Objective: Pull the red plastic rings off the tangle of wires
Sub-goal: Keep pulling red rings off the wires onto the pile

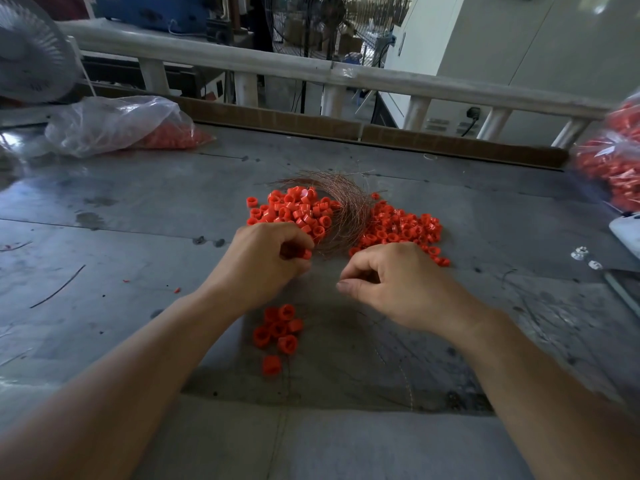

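A tangle of thin copper-coloured wires (346,209) lies mid-table, with many red plastic rings (298,209) strung or heaped on its left side and another heap of red rings (401,228) on its right. My left hand (266,261) is curled at the tangle's near-left end and grips a few red rings there. Just right of it, my right hand (388,278) has thumb and forefinger pinched together, apparently on a thin wire that I can barely see. Several loose red rings (277,332) lie on the table under my left wrist.
The grey metal table (138,209) carries a clear plastic bag with red rings (121,124) at the back left and another bag of red parts (616,157) at the right edge. A white fan (31,50) stands far left. A white railing (346,76) runs behind.
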Tool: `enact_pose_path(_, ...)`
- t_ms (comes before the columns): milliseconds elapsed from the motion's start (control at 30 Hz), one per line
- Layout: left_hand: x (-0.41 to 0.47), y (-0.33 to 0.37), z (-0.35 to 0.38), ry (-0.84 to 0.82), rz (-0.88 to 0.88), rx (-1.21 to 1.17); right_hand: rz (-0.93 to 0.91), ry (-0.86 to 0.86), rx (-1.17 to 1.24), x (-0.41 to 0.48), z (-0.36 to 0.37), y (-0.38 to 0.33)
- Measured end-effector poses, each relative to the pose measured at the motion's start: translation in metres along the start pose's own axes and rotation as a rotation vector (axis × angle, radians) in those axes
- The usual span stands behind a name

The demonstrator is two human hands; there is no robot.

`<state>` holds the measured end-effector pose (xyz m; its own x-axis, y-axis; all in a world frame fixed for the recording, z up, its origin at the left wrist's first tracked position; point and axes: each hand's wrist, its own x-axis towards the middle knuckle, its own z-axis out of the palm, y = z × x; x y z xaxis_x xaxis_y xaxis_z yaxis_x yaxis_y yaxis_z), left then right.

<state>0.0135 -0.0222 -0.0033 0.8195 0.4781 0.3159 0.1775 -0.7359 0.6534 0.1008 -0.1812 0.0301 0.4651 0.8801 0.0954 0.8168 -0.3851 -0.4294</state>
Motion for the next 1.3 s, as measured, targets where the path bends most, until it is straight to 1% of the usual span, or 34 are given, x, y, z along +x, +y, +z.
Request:
enact_pose_path(167,-0.002,0.002,-0.002,0.030,0.002,-0.023,0.003,0.018,-0.006,0.001,0.001,0.003)
enact_pose_path(300,-0.006,0.007,-0.002,-0.016,0.005,-0.056,0.019,0.149,0.065,0.005,0.008,0.006)
enact_pose_path(367,-0.008,0.010,-0.002,-0.036,0.019,-0.077,0.006,0.144,0.106,0.008,0.013,0.007)
enact_pose_path(467,-0.012,0.016,-0.003,-0.051,0.045,-0.134,-0.019,0.116,0.091,0.010,0.018,0.009)
enact_pose_path(600,-0.017,0.022,-0.005,-0.060,0.081,-0.195,-0.060,0.210,0.110,0.012,0.017,0.010)
enact_pose_path(733,-0.020,0.027,-0.007,-0.053,0.117,-0.254,-0.073,0.256,0.129,0.013,0.016,0.012)
enact_pose_path(833,-0.021,0.028,-0.010,0.048,0.120,-0.357,-0.069,0.389,0.203,0.014,0.009,0.013)
enact_pose_path(933,-0.019,0.025,-0.014,0.113,0.068,-0.438,-0.094,0.567,0.465,0.011,-0.006,0.013)
enact_pose_path(1033,-0.018,0.024,-0.015,0.096,0.054,-0.448,-0.187,0.733,0.721,0.005,-0.022,0.011)
enact_pose_path(1100,-0.019,0.024,-0.014,0.059,0.029,-0.482,-0.262,0.842,0.818,0.001,-0.031,0.009)
enact_pose_path(1200,-0.019,0.024,-0.013,0.027,-0.003,-0.528,-0.320,1.002,0.785,-0.002,-0.041,0.009)
enact_pose_path(1267,-0.020,0.025,-0.014,0.017,-0.008,-0.543,-0.322,1.029,0.677,-0.004,-0.044,0.009)
enact_pose_path(1300,-0.020,0.026,-0.014,0.014,-0.012,-0.566,-0.320,1.001,0.605,-0.005,-0.044,0.009)
